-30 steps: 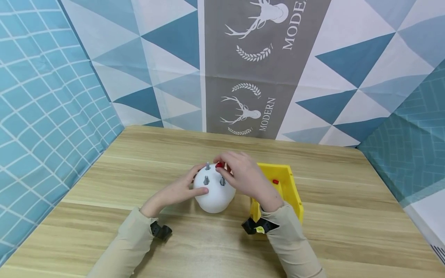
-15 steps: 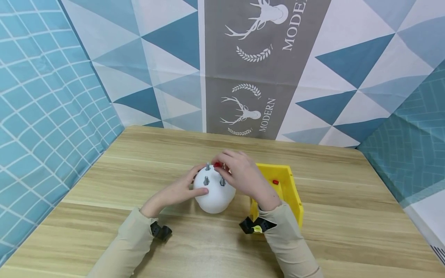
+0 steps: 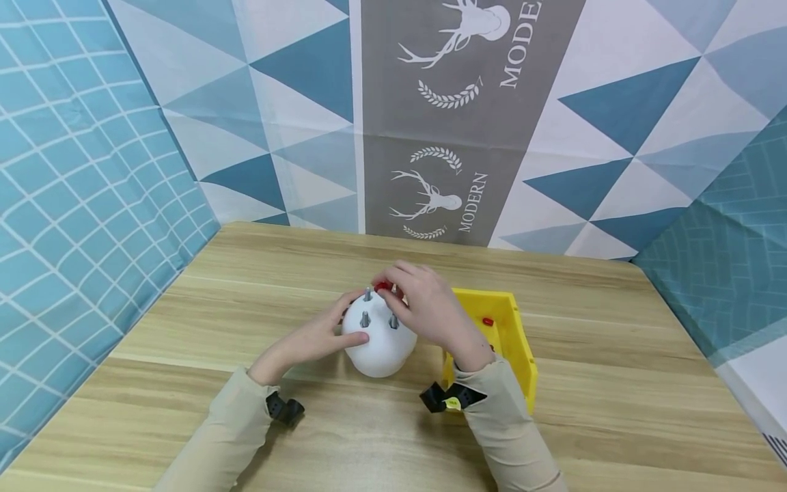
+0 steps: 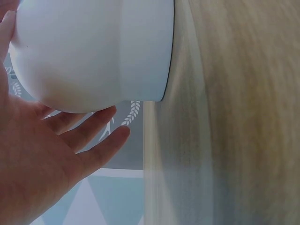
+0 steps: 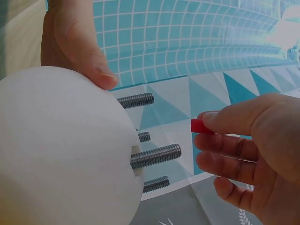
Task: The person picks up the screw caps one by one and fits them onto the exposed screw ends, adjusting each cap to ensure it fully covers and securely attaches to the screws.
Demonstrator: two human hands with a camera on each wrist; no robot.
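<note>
A white dome-shaped body [image 3: 379,352] with a straight-sided base stands on the wooden table. Several threaded metal bolts [image 5: 157,157] stick out of its top. My left hand [image 3: 320,336] holds the dome from the left, thumb in front and fingers behind; in the left wrist view two of its fingers stretch past the curved side. Over the dome's far right part is my right hand [image 3: 427,304], pinching a small red cap [image 5: 201,125] between thumb and index finger. In the right wrist view the cap is apart from the bolt tips, with the other fingers loosely bent below.
A yellow tray [image 3: 521,342] stands to the right of the dome, partly under the right forearm. Inside it lies another small red piece [image 3: 488,322]. Patterned cloth [image 3: 307,137] hangs behind the table's back edge.
My right hand has shifted slightly left over the dome with the red cap, toward the back left bolt. The left hand and the dome have stayed in place.
</note>
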